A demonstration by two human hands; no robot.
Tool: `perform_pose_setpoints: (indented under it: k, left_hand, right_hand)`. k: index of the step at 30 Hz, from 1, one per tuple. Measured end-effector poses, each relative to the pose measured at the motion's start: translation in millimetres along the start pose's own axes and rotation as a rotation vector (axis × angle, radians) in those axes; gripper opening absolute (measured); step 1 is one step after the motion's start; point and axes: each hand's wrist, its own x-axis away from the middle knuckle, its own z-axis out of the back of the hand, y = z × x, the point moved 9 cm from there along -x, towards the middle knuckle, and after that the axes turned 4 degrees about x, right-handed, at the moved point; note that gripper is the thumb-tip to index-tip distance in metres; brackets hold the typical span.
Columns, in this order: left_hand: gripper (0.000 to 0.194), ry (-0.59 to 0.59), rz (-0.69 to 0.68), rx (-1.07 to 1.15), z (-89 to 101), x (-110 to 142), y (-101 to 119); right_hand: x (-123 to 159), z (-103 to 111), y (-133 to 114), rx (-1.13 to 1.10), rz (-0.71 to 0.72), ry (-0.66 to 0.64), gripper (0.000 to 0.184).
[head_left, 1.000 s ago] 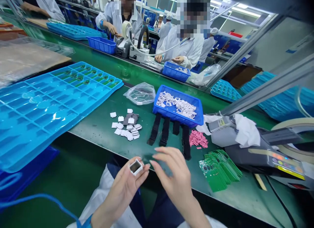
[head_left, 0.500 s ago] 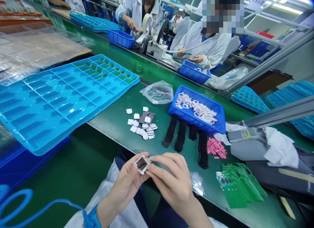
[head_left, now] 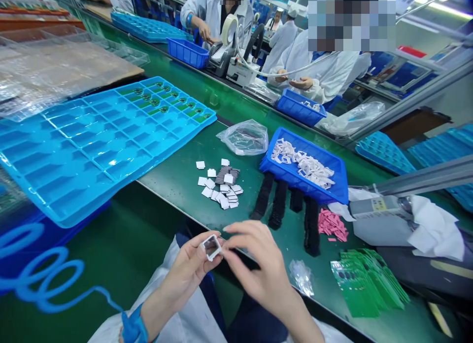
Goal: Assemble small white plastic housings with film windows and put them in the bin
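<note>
My left hand (head_left: 185, 264) is closed around a small white square frame (head_left: 211, 247) with a dark, shiny middle, held tilted above my lap. At the frame's right edge, the thumb and a finger of my right hand (head_left: 254, 264) pinch close together, while another finger is lifted above them. Whether a smaller piece lies between those fingertips is hidden. Ahead on the green table, loose white square pieces (head_left: 223, 197) lie around a striped grey stack (head_left: 226, 175). A blue bin (head_left: 306, 158) of white plastic frames (head_left: 314, 169) stands beyond, to the right.
A blue compartment tray (head_left: 111, 131) with several green boards overhangs the table's left edge. Black strips (head_left: 312, 229), pink pieces (head_left: 332, 224), green circuit boards (head_left: 369, 284) and a clear bag (head_left: 303, 276) lie at the right. A coiled blue cord (head_left: 51, 274) runs to my left wrist. Co-workers sit opposite.
My right hand's fingers have bunched and lifted slightly at the frame's edge, with one finger raised higher. My left hand keeps its hold. The view has shifted a little to the left.
</note>
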Motion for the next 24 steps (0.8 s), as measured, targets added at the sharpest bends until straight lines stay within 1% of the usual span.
perform_pose_setpoints:
  k: [1, 3, 5, 6, 9, 13, 16, 18, 21, 23, 24]
  left_hand:
    - [0.033, 0.025, 0.007, 0.002, 4.1, 1, 0]
    - [0.035, 0.059, 0.028, 0.007, 8.4, 3, -1]
    - [0.036, 0.065, 0.051, 0.007, 7.2, 7, -2]
    - [0.035, 0.067, 0.065, 0.002, 5.7, 9, -2]
    - [0.034, 0.085, 0.101, -0.016, 2.5, 13, -3]
    - [0.032, 0.111, 0.114, -0.033, 3.9, 15, -5]
    - [0.032, 0.121, 0.105, -0.038, 7.3, 14, -7]
    - [0.033, 0.130, 0.086, -0.034, 9.2, 13, -7]
    - [0.034, 0.128, 0.043, -0.051, 7.4, 11, -10]
    - [0.038, 0.103, -0.008, -0.102, 0.7, 9, -13]
    - [0.040, 0.078, -0.042, -0.136, -4.8, 9, -16]
  right_hand:
    - [-3, -2, 11, 0.044, -0.047, 0.019, 0.004]
    - [-11, -10, 32, 0.182, -0.127, 0.039, 0.013]
    - [-20, -24, 48, 0.286, -0.150, -0.005, 0.024]
    - [-25, -31, 53, 0.307, -0.141, -0.038, 0.026]
    - [-37, -45, 59, 0.345, -0.093, -0.123, 0.022]
    - [-43, -47, 59, 0.300, -0.042, -0.167, 0.017]
    - [-38, -40, 56, 0.214, -0.042, -0.133, 0.014]
    - [-30, -28, 54, 0.143, -0.081, -0.052, 0.013]
    - [-11, -4, 51, 0.010, -0.188, 0.106, 0.014]
    - [4, 9, 48, -0.079, -0.265, 0.169, 0.013]
    - [12, 12, 49, -0.163, -0.325, 0.186, 0.011]
